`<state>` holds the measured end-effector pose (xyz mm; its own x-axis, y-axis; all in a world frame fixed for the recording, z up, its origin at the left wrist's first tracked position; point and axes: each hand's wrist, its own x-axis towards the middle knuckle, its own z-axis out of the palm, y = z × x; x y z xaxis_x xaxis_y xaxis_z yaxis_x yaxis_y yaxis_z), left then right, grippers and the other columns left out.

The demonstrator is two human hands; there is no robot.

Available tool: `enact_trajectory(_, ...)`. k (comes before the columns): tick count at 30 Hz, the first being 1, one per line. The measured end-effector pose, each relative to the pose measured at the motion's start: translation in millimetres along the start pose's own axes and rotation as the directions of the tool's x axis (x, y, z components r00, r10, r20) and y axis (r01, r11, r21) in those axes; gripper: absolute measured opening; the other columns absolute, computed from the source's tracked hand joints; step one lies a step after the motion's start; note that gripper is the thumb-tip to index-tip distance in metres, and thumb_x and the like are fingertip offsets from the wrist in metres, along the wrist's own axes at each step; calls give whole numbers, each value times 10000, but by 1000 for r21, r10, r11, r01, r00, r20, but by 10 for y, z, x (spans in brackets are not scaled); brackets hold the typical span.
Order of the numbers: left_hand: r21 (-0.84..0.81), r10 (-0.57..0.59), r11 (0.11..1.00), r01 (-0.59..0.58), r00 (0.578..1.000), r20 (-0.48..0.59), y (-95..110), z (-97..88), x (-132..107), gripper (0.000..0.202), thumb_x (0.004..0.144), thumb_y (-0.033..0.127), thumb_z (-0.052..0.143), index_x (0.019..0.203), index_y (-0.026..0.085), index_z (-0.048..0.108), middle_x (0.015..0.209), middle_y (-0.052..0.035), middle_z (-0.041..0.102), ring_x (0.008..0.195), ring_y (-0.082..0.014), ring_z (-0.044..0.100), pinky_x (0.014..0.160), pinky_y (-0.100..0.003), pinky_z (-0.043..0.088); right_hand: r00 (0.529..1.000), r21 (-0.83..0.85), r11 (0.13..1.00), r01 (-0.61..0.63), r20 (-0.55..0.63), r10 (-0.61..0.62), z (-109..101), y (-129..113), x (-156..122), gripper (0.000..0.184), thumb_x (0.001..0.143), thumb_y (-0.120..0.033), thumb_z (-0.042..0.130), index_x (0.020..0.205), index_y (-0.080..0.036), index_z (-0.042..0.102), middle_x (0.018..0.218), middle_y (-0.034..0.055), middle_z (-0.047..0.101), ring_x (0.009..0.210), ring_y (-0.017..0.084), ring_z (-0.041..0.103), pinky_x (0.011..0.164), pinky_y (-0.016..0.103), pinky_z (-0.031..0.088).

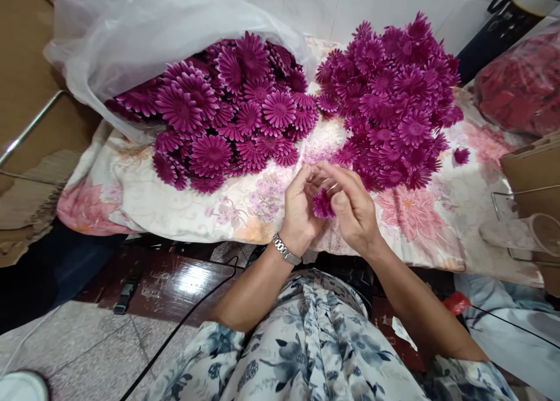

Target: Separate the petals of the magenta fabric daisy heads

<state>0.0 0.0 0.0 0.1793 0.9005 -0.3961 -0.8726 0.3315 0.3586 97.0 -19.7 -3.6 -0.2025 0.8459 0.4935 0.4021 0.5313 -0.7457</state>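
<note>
Purple flower (323, 204) held just above the surface (192, 217) near its front edge, the right hand (357, 217) closed on it, thumb at its right side, and there's the left hand (300, 211), loosely cupped round the other side, whether gripping too I can't tell!

- Flower heads (212, 155): cloth-like, matt
- Bag (131, 51): thin plastic, smooth
- Tablecloth (175, 214): cloth, matt
- Watch band (286, 250): metal, glossy
- Box (26, 51): cardboard, matt, rough-edged
</note>
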Motion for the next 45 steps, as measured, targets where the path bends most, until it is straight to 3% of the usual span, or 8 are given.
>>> enact_trajectory(7,91,41,995,-46,998,52,47,12,-6,338,855,405,384,918,156,604,1014,-99,678,1083,-226,604,948,-378,445,982,-343,927,154,154,-107,28,50,-39,475,908,-453,414,1279,-170,503,1197,149,561,1130,276,508,977,495,396)
enact_trajectory(11,140,201,968,-207,978,55,137,32,-58,329,860,403,387,956,167,595,1051,-97,662,1107,-220,587,957,-357,436,973,-270,954,128,222,-68,-18,44,-77,497,897,-369,483,1360,-212,396,1176,122,560,1080,226,542,912,405,479)
enact_trajectory(15,160,133,979,-126,991,-34,160,-10,-142,153,809,270,542,891,177,630,908,-34,669,901,-140,628,799,-248,481,995,-328,941,87,65,-69,-112,46,-61,601,885,-272,507,1431,-246,257,1281,122,522,1139,230,518,957,419,459)
enact_trajectory(19,219,-29,975,34,999,-25,120,-85,-220,112,700,192,680,807,163,663,731,6,646,629,-91,574,583,-205,447,974,-397,906,146,218,-61,-213,46,-46,762,829,-397,593,1456,-213,201,1423,170,380,1307,297,368,1046,511,359)
enact_trajectory(26,338,100,938,-80,994,-42,43,-152,-248,129,687,187,677,814,166,674,748,-3,645,662,-92,565,641,-205,455,951,-28,951,-307,18,308,-209,13,-142,405,817,-323,610,1200,-219,530,906,31,602,757,133,574,728,313,510)
enact_trajectory(34,478,91,871,-112,994,68,48,-215,-290,193,732,318,692,869,181,689,770,-5,613,714,-95,545,685,-193,449,901,204,877,-434,95,424,-242,20,-200,259,817,-228,589,1074,-205,583,751,-29,539,654,86,499,622,238,441)
enact_trajectory(39,507,-108,861,28,986,128,78,-221,-318,253,602,233,793,805,159,661,737,2,612,659,-94,550,630,-204,463,932,178,921,-347,177,317,-325,6,-129,296,835,-192,552,1131,-207,546,762,-24,533,677,99,527,620,247,450)
enact_trajectory(45,460,100,882,-100,995,24,-20,-180,-259,173,593,138,755,700,161,620,654,41,601,611,-67,536,617,-186,451,996,-415,908,56,-37,-79,-303,-81,-77,186,843,-214,569,1026,-206,602,905,68,621,859,197,564,773,369,453)
